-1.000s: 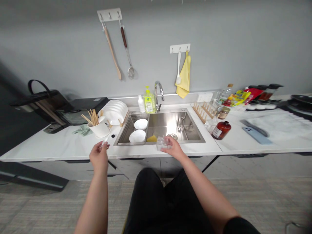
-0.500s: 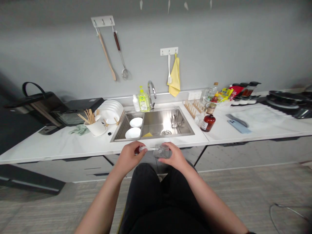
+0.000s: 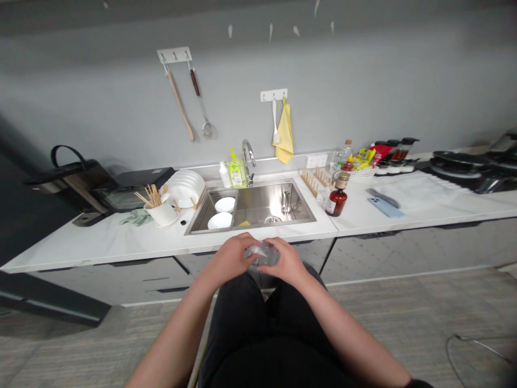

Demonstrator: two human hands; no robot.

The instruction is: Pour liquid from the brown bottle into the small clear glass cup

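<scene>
Close together in front of the counter's edge, both of my hands are around a small clear container. The fingers of my right hand wrap the right side of this clear container, which lies tilted toward the left. My left hand pinches a whitish, see-through piece at the container's left end. Whether that piece is a lid or a stopper I cannot make out, as my fingers cover much of it. Beyond my hands is the steel sink with two white bowls in its left basket.
White plates and a chopstick holder stand left of the sink. To the right are a wooden rack, a brown bottle, a phone and a stove. The tap rises behind the sink.
My left hand has moved right, to the container in my right hand. The thin white stem that bridged the gap between my hands is now hardly visible. The view has shifted slightly.
</scene>
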